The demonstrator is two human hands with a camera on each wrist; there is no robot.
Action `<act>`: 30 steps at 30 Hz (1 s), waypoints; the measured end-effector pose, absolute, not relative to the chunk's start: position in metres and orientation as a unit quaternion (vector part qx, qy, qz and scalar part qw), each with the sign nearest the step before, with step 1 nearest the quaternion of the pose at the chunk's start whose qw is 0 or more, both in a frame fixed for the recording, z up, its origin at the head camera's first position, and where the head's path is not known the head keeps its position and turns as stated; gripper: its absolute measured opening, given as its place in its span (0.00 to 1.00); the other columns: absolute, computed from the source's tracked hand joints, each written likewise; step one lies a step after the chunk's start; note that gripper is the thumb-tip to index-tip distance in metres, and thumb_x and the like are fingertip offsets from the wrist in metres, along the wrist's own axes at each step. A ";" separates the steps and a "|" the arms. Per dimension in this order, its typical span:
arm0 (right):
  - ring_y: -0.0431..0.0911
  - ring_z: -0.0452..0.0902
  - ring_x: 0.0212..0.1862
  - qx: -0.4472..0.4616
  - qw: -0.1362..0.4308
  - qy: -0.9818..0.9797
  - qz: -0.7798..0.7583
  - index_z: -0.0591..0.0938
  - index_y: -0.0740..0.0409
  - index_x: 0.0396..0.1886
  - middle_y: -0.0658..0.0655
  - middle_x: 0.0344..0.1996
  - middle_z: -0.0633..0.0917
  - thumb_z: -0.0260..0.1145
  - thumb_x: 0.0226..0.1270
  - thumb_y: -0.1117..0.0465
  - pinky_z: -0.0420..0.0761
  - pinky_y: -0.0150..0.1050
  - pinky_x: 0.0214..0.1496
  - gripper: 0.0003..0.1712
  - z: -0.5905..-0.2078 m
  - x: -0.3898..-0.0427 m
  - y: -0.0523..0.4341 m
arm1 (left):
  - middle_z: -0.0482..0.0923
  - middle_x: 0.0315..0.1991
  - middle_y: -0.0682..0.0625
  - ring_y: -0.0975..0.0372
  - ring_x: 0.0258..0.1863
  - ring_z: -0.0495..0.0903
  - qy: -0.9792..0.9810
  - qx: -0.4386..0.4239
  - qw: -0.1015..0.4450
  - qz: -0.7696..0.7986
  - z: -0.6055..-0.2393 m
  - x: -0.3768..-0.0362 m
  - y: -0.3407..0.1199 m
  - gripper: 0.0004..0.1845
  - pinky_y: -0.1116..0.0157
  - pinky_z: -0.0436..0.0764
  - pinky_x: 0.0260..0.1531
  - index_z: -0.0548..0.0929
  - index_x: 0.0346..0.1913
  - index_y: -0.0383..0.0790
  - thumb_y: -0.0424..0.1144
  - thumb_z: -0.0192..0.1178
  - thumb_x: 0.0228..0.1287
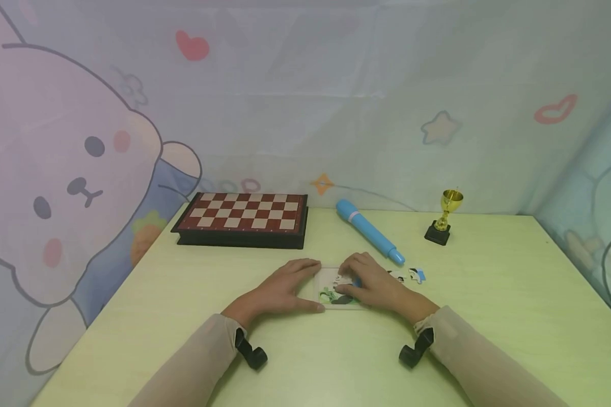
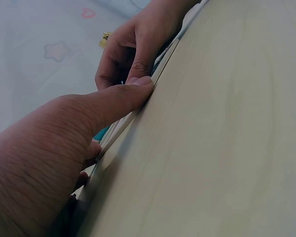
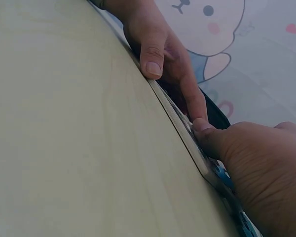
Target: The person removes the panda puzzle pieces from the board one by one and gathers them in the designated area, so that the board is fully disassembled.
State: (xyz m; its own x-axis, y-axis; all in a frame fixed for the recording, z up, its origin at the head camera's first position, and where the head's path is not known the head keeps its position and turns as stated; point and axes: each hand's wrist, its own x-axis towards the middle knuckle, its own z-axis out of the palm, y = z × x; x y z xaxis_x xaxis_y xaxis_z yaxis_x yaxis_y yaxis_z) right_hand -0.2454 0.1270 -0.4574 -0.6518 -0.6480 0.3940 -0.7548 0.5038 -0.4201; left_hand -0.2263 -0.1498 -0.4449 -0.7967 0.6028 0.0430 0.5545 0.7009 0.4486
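Note:
A small flat jigsaw puzzle in a white frame lies on the table, with green and dark pictures on its lower part. My left hand spans its left side, thumb at the near edge and fingers at the far edge, holding it. Over the frame's right part, my right hand has its curled fingers and thumb around a whitish puzzle piece; its palm hides much of the puzzle. In the left wrist view, my left thumb rests against the frame's edge. Loose puzzle pieces lie just right of my right hand.
A chessboard box stands at the back left of the table. Behind the puzzle lies a blue pen-like stick, and a small gold trophy cup on a black base stands at the back right. A printed cloth hangs behind.

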 end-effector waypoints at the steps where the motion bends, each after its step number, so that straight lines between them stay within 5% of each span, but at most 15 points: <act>1: 0.43 0.70 0.48 0.407 0.092 -0.862 0.290 0.80 0.51 0.48 0.47 0.46 0.79 0.72 0.67 0.47 0.75 0.41 0.51 0.18 -0.458 -0.245 0.127 | 0.56 0.77 0.58 0.60 0.77 0.53 0.921 0.314 0.055 0.224 -0.445 -0.226 -0.150 0.54 0.53 0.58 0.73 0.61 0.79 0.50 0.74 0.62 0.54; 13: 0.41 0.72 0.51 0.426 0.083 -0.846 0.309 0.81 0.52 0.59 0.45 0.50 0.82 0.71 0.68 0.50 0.78 0.41 0.51 0.23 -0.455 -0.245 0.129 | 0.55 0.77 0.58 0.60 0.77 0.52 0.921 0.319 0.052 0.217 -0.444 -0.226 -0.150 0.55 0.52 0.58 0.73 0.60 0.79 0.50 0.76 0.60 0.54; 21: 0.41 0.72 0.51 0.447 0.100 -0.835 0.306 0.81 0.53 0.57 0.45 0.49 0.83 0.72 0.67 0.52 0.78 0.41 0.51 0.22 -0.452 -0.246 0.130 | 0.56 0.77 0.57 0.60 0.77 0.52 0.920 0.321 0.050 0.218 -0.443 -0.228 -0.150 0.55 0.51 0.58 0.73 0.61 0.79 0.49 0.77 0.60 0.54; 30: 0.37 0.79 0.41 0.500 0.160 -0.785 0.330 0.83 0.58 0.52 0.46 0.41 0.83 0.72 0.67 0.62 0.82 0.37 0.39 0.15 -0.451 -0.245 0.128 | 0.55 0.77 0.59 0.61 0.77 0.52 0.922 0.316 0.054 0.216 -0.446 -0.229 -0.150 0.55 0.54 0.58 0.73 0.60 0.79 0.50 0.77 0.60 0.54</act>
State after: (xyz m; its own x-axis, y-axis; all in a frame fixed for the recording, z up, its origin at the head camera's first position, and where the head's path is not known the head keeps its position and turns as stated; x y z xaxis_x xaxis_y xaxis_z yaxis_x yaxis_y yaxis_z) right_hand -0.2454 0.1285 -0.4513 -0.4495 -0.6787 0.5808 -0.8899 0.2833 -0.3576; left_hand -0.2285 -0.1502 -0.4457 -0.7948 0.6057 0.0379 0.5594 0.7068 0.4331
